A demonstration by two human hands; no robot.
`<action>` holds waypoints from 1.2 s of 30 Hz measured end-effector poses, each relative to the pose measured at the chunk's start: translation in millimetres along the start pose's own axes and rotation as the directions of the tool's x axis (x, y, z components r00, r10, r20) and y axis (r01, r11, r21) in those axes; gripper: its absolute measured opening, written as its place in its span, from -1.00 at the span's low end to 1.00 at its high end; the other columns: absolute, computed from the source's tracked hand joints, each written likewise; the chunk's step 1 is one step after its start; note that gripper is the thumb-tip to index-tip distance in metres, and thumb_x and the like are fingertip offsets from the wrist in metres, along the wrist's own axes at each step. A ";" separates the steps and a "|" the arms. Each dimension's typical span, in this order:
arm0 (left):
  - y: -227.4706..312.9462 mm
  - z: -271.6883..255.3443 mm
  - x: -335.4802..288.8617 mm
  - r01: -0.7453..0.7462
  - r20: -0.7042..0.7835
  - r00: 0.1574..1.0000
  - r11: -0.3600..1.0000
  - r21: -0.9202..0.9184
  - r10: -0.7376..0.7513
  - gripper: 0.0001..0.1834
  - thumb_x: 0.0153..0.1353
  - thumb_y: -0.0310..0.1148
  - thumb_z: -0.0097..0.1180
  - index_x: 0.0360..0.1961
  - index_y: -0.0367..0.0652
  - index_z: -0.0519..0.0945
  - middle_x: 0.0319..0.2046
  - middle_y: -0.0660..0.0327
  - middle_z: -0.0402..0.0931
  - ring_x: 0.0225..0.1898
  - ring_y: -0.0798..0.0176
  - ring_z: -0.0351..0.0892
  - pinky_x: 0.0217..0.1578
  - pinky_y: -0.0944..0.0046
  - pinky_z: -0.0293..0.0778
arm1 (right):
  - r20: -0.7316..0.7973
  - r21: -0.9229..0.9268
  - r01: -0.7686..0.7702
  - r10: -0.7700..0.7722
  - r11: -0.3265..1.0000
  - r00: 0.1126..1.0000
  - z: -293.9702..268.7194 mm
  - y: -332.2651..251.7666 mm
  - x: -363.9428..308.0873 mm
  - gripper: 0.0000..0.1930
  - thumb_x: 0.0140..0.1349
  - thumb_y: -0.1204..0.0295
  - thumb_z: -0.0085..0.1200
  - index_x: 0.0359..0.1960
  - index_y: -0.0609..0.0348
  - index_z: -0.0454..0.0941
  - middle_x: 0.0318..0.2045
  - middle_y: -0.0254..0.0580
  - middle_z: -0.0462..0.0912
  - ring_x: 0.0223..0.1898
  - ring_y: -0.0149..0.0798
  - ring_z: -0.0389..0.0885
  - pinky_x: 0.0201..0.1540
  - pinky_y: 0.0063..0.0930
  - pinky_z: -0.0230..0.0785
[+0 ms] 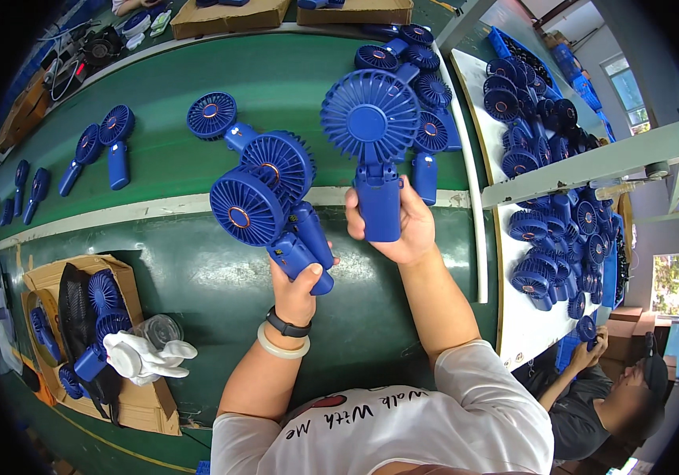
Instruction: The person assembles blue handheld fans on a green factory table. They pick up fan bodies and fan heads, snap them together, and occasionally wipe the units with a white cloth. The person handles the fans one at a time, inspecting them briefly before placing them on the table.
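Observation:
My left hand (295, 291) is closed around the handles of two blue handheld fans. The front fan (298, 261) shows its round grille and copper-coloured centre ring; the other fan (312, 233) overlaps behind it. Another fan (211, 115) lies on the green belt just beyond them. In my right hand (412, 226) a single blue handheld fan (377, 207) is held by its handle, head up. Its grille has a plain round hub. Behind it, at the belt's right end, several more fans (431, 131) are heaped together.
More fans (118, 162) lie along the green belt (165, 71) to the left. A cardboard box (130, 285) holds fans, with white gloves (146, 356) and a clear jar (161, 328) beside them. At right, a white table (517, 332) bears piled fans; a co-worker (593, 396) handles one there.

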State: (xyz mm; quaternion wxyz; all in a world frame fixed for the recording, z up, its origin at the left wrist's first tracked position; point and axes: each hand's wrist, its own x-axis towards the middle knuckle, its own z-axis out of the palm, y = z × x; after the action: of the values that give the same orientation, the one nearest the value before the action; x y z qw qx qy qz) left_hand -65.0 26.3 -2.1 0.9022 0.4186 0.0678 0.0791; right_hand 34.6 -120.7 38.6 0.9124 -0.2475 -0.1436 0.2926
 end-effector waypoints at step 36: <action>-1.3 14.3 -5.6 -0.582 0.593 0.755 0.704 0.407 0.281 -0.45 -0.08 -0.41 0.17 0.02 -0.18 0.35 -0.09 0.11 0.40 -0.09 0.15 0.46 -0.07 0.11 0.42 | -0.135 -0.488 0.264 -0.370 0.832 0.919 -76.6 63.4 24.2 -0.55 -0.03 0.64 0.10 -0.08 0.16 0.21 -0.24 -0.24 0.43 -0.24 -0.35 0.42 -0.12 -0.49 0.31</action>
State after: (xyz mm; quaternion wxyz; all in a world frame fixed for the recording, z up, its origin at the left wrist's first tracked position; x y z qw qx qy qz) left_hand -67.6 13.7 6.4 0.6739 0.6773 -0.2456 0.1637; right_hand 55.5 -89.5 -56.6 0.8736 -0.4602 -0.1445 0.0640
